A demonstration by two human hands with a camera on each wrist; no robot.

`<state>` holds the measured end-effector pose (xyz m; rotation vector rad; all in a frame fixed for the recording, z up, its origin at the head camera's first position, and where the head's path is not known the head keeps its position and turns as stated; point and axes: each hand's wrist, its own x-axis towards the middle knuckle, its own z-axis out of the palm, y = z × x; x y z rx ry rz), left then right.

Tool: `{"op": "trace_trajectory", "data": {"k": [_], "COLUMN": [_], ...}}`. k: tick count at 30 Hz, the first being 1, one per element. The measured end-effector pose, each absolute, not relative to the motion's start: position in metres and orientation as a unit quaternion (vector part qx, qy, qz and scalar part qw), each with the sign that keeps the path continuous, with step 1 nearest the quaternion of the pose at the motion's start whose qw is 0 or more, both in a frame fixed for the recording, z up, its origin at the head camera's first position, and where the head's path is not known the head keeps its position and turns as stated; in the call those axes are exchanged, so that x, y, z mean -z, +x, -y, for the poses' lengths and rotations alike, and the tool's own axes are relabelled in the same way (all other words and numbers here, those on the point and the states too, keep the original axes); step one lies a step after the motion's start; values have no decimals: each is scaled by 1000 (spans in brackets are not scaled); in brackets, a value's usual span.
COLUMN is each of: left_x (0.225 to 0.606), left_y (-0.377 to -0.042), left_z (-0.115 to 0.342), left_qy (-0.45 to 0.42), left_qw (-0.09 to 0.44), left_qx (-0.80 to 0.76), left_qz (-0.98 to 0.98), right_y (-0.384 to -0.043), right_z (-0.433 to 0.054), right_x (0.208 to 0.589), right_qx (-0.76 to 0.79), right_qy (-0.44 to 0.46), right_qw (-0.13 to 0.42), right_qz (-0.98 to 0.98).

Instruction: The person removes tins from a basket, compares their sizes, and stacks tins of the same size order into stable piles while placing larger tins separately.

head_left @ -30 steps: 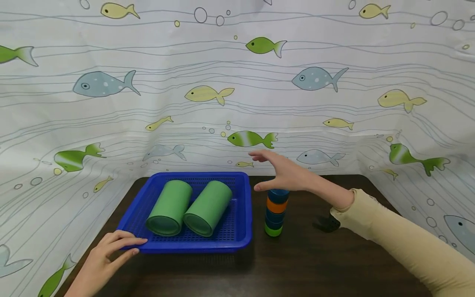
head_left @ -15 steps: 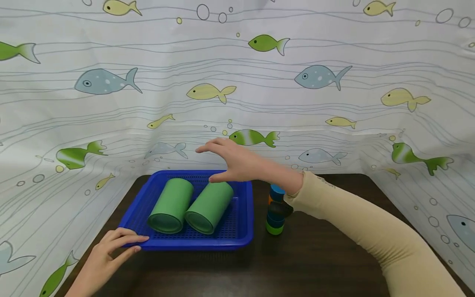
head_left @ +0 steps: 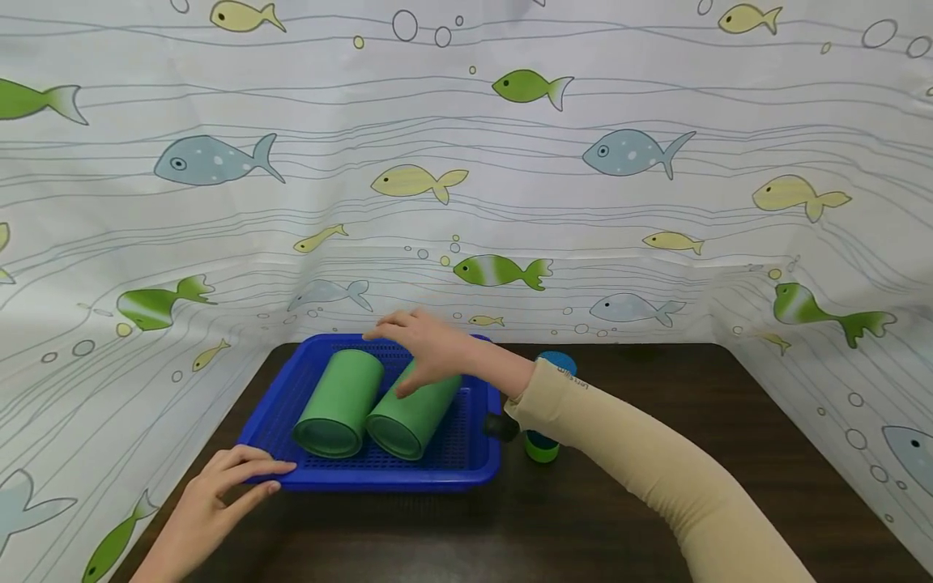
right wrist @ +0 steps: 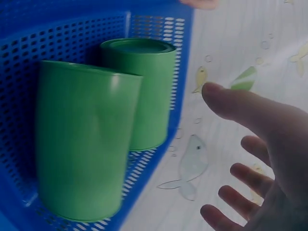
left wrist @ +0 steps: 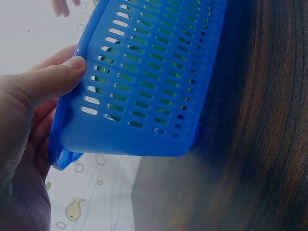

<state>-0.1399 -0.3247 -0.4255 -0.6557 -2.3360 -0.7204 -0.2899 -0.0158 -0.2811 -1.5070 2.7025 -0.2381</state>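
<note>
Held at One Corner, Reached Over From the Right

Around everything, a fish-printed sheet [head_left: 510, 227], closing off back and sides. Below it, a dark table [head_left: 466, 542], broad enough for things to stand side by side. Across from the right, a cream sleeve [head_left: 649, 470], angled so as to hide the middle of an upright stack [head_left: 543, 452].

Left of that stack, on the table, a blue basket [head_left: 379, 479]. Inside it, lying on their sides, a left green cylinder [head_left: 341, 397] and a right green cylinder [head_left: 415, 417]. Both slanted, round ends facing front, close together there; touching or not, impossible to tell. Likely kept from rolling away by the raised walls.

Above the right green cylinder, a right hand [head_left: 430, 348]: thumb and fingers wide apart, fingers slightly bent, gripping nothing. Spread, seemingly, about as broad as a rounded body calls for; apart from both cylinders in the right wrist view.

At the basket's near left corner, a left hand [head_left: 229, 486]: narrow grip, rim pinched between thumb outside and fingers beyond, probably to keep light plastic from sliding.
</note>
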Motion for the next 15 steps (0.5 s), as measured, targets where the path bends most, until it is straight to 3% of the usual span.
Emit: {"op": "trace_trajectory", "data": {"k": [8,15], "left_x": [424,424], "left_y": [-139,-139], "left_z": [325,324], "left_qy": [-248,-245], "left_qw": [303,299], "left_qx": [265,263], "left_qz": [881,884], "right_y": [-297,-299], "right_z": [23,30], "right_x": [308,319], "right_qx": [37,-6], "right_qy": [-481,-502], "right_qw": [76,92], "right_qz": [-873,-860]}}
